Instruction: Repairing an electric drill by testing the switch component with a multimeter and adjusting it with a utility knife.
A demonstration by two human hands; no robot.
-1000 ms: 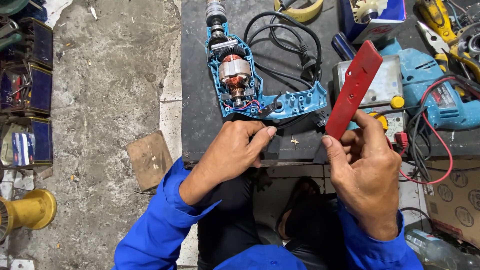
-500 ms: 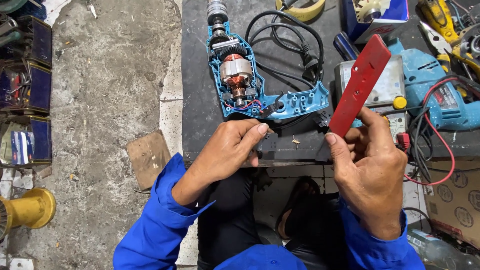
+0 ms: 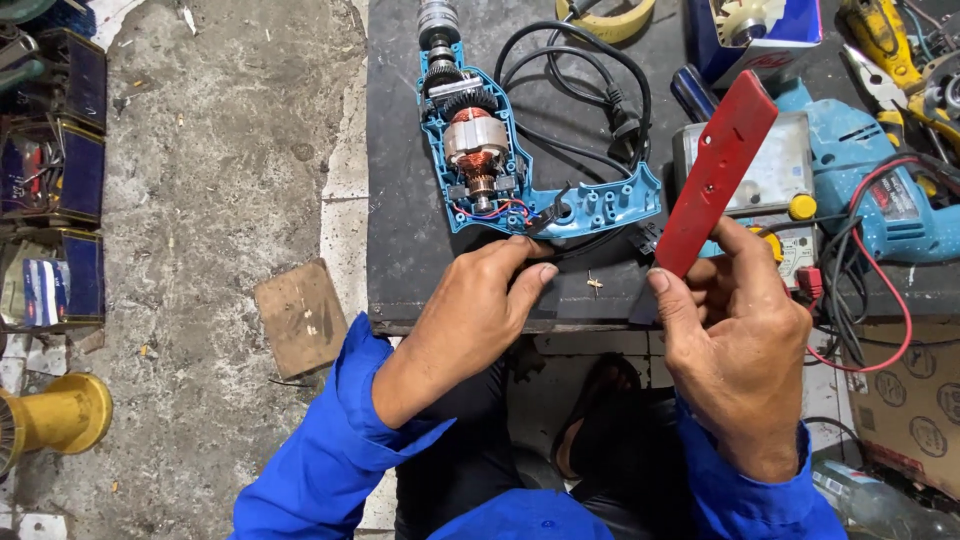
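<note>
A flat red strip (image 3: 716, 172), pierced with small holes, is gripped tilted at right of centre by the right hand (image 3: 735, 340). The left hand (image 3: 480, 300) is curled, fingertips at the opened blue drill (image 3: 500, 160), whose copper windings are exposed.

The right hand (image 3: 735, 330) is gripping a red flat tool (image 3: 716, 175) tilted above the dark worktop (image 3: 400, 200), while the left hand (image 3: 480, 305) is touching black wires beside the opened blue drill (image 3: 500, 160).
</note>
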